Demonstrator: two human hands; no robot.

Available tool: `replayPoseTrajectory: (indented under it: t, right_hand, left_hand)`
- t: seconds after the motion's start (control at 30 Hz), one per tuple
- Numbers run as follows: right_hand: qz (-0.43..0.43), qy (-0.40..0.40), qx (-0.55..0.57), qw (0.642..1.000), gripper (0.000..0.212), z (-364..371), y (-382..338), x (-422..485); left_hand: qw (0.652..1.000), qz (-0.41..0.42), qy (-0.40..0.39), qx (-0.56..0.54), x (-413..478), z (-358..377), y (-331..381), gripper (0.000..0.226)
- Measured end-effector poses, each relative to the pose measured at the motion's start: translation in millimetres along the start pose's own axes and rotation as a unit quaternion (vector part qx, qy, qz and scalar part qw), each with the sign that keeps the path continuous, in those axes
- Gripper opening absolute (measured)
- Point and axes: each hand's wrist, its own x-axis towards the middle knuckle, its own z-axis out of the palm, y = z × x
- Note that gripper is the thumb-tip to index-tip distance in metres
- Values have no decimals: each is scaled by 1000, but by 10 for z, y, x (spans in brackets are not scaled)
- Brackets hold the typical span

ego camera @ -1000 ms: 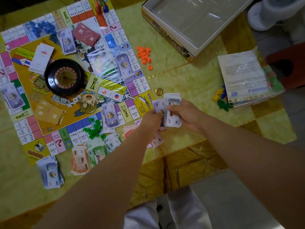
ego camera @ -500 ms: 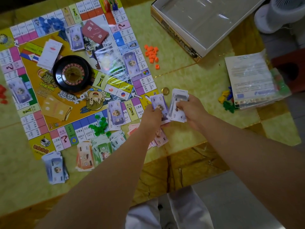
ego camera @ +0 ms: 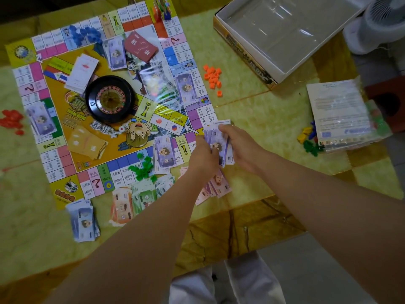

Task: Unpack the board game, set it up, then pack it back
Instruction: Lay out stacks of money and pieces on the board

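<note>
**Left hand (ego camera: 205,157) and right hand (ego camera: 241,145) both hold purple notes (ego camera: 217,142) at board corner**

Left hand's fingers curl onto the left side of the bunch. Right hand pinches it from the right, thumb on top. Neither hand is spread. The purple notes are purple and white with a cartoon face, slightly fanned, and held just over the near right corner of the game board (ego camera: 54,95). Loose pink notes (ego camera: 219,183) lie on the table (ego camera: 263,119) right under the hands.

The game board is a flat square sheet with coloured squares round the rim and a yellow centre. On it:
- a black roulette wheel (ego camera: 108,98)
- a red card deck (ego camera: 141,47), a white card deck (ego camera: 82,72) and a tan card deck (ego camera: 87,144)
- other purple stacks (ego camera: 164,154) near the sides
- blue pieces (ego camera: 87,35) at the far side and green pieces (ego camera: 142,167) at the near edge
- clear wrap (ego camera: 157,84) mid-board

Off the board:
- orange pieces (ego camera: 212,76) to its right
- red pieces (ego camera: 11,121) to its left
- a bluish note pile (ego camera: 84,222) and orange and green note piles (ego camera: 131,200) along its near edge

There is bare table right of the hands, between the board and a bagged rule sheet (ego camera: 337,113). Mixed pieces (ego camera: 309,139) sit just beside the bag. An open box (ego camera: 245,51) sits at the far right. The near table edge runs close below the hands.

The table top is yellow-green and marble-look with amber bands. Grey floor (ego camera: 306,270) shows below it, a white fan (ego camera: 377,25) stands at the far right, and white trousers (ego camera: 241,286) are at the bottom.
</note>
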Motion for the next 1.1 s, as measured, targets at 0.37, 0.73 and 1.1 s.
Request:
replayPoseTrajectory:
  t: [0.37, 0.73, 1.1]
  right_hand:
    - [-26, 37, -30, 999, 9, 538, -149, -17]
    - [-41, 16, -167, 985, 14, 1075, -227, 85]
    - [-82, 116, -208, 968, 30, 1369, -681, 750]
  left_hand:
    - [986, -71, -19, -149, -20, -489, -41, 7]
    - [990, -53, 12, -126, 115, -1143, -248, 37]
    - [997, -40, 61, 0, 459, -1589, -537, 22]
